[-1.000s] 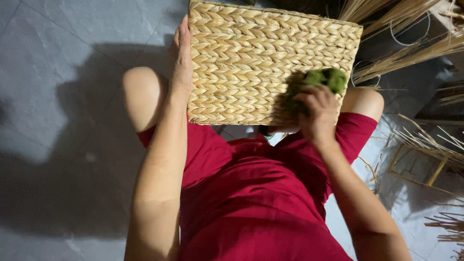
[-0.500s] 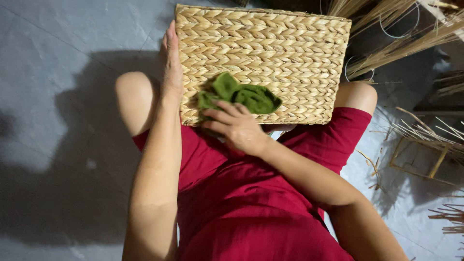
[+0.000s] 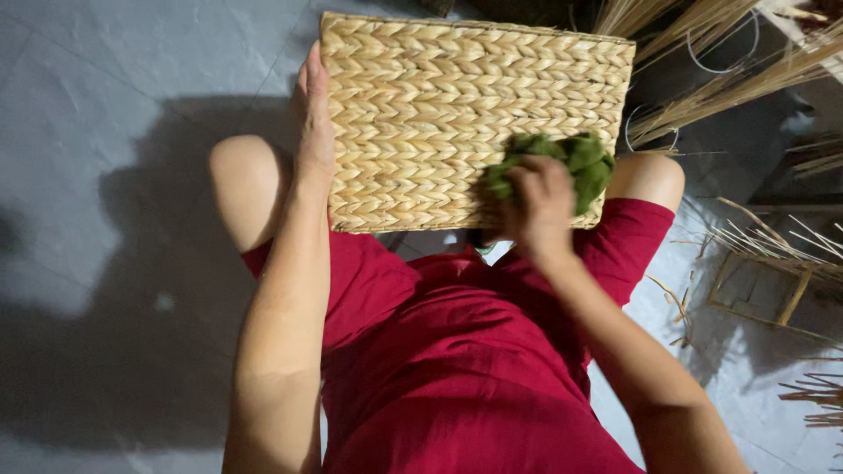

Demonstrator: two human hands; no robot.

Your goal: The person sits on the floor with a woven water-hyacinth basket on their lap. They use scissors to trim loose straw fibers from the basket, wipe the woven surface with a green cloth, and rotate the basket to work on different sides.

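Straw bundles (image 3: pixel 729 79) lie in loose sheaves at the upper right, well apart from our lap, with thin wire hoops (image 3: pixel 724 44) among them. Lower on the right a small wooden frame (image 3: pixel 764 290) rests on the grey floor (image 3: pixel 114 132), with scattered dry stalks about it. Our own shadow falls dark across the floor on the left. Nothing stands between our eyes and the work except our own forearms, and the right forearm hides part of the red garment (image 3: pixel 439 369) that covers our lap.

On our knees sits a woven basket (image 3: pixel 439 114), rectangular, with one broad flat face turned up towards us. It is plaited in pale golden fibre in a regular herringbone pattern that runs in rows across its width. Its near edge lies over our thighs and its far edge reaches the top of the view.

Our left hand (image 3: pixel 313 118) lies flat along the basket's left side, fingers together and stretched out, touching the edge. Our right hand (image 3: pixel 537 197) is closed on a crumpled green cloth (image 3: pixel 571 162), pressing it against the woven face near the lower right corner. The cloth bunches out above and to the right of our knuckles.

We see no packages, labels or signs here.
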